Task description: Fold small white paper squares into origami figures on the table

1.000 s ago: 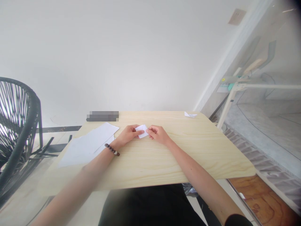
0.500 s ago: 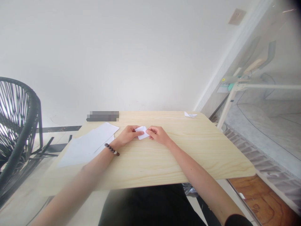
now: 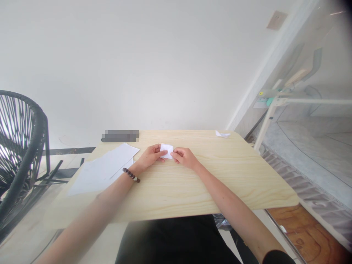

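Observation:
Between my two hands is a small folded piece of white paper [image 3: 166, 147], roughly square, above the middle of the wooden table [image 3: 176, 190]. My left hand [image 3: 151, 155] grips its left side, with the thumb flat on the face and the fingers behind. A bracelet of dark beads [image 3: 131, 175] circles that wrist. My right hand [image 3: 183, 156] pinches the paper's right edge between thumb and curled forefinger. The folds on the back of the paper are hidden.
White paper sheets [image 3: 101, 168] overlap on the table's left side. A dark, pixelated object [image 3: 120, 136] lies at the back left edge, and a folded white paper piece [image 3: 222, 134] at the back right. A black woven chair [image 3: 40, 121] stands left of the table.
The folded paper has turned from a tilted, pointed outline to an upright square one, and sits slightly higher. My left thumb and fingers have shifted a little on it.

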`<state>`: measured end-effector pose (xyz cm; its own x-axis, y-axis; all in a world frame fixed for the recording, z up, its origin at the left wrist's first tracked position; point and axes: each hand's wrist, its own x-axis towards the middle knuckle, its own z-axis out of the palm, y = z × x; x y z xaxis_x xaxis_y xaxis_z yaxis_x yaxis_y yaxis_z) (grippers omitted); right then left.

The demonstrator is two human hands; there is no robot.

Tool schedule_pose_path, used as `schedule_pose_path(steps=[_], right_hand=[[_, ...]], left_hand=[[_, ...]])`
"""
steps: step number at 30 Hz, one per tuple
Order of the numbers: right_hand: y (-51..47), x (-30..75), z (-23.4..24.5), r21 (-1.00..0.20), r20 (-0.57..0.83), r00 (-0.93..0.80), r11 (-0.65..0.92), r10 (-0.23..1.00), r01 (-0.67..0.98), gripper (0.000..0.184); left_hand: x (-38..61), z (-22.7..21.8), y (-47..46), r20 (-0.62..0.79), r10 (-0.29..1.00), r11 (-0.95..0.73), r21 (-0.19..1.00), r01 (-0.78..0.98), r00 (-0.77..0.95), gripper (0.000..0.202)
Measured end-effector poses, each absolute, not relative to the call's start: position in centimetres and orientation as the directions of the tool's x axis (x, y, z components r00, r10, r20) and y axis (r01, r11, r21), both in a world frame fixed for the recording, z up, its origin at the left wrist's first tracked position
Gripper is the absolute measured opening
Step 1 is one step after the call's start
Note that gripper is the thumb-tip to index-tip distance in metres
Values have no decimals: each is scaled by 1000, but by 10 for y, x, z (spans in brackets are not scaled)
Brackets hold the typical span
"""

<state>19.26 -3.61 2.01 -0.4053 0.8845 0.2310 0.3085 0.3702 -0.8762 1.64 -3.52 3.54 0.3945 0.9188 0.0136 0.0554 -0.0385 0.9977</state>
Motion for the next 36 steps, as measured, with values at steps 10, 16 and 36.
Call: schedule_pose_path(steps=[10,16,36], right_hand=[[-35,193,19,-878,222,-407,363,886,312,31],[-34,193,17,-848,245,-419,403,875,345,30],[-37,195,21,-796,254,-462,455,850,399,30]], left_hand=[[14,35,-35,38,880,-82,994,75,473,30],[15,36,-36,36,893,-78,994,76,448,35],[11,33,-34,-2,889,-20,999,43,458,28]])
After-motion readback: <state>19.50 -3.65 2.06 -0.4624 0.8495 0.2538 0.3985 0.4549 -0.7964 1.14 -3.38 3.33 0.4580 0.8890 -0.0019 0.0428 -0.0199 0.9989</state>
